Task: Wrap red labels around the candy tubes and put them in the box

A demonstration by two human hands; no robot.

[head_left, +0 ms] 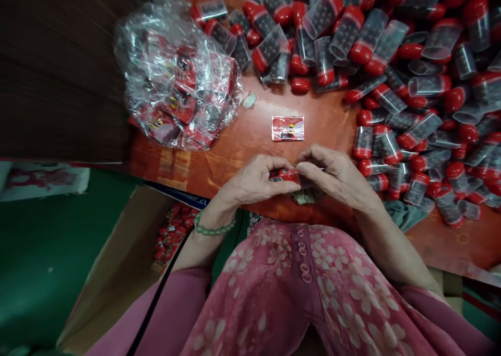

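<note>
My left hand [258, 181] is closed around a small red printed packet [287, 177] with a barcode, thumb below it and fingers above. At its other end, my right hand [332, 177] pinches with thumb and forefinger; the fingers partly hide the packet. A crumpled greenish cloth or paper [307, 196] lies just beneath the hands. Beyond them, a flat red printed card in shiny wrap [288, 128] rests on the reddish-brown table [258, 137].
A clear plastic bag [183, 95] of red printed packets is at the back left. Many red-ended clear tubes with dark beads [385, 142] are heaped at the right and back. Below the table's left edge, an open cardboard box [113, 257] holds small red packets.
</note>
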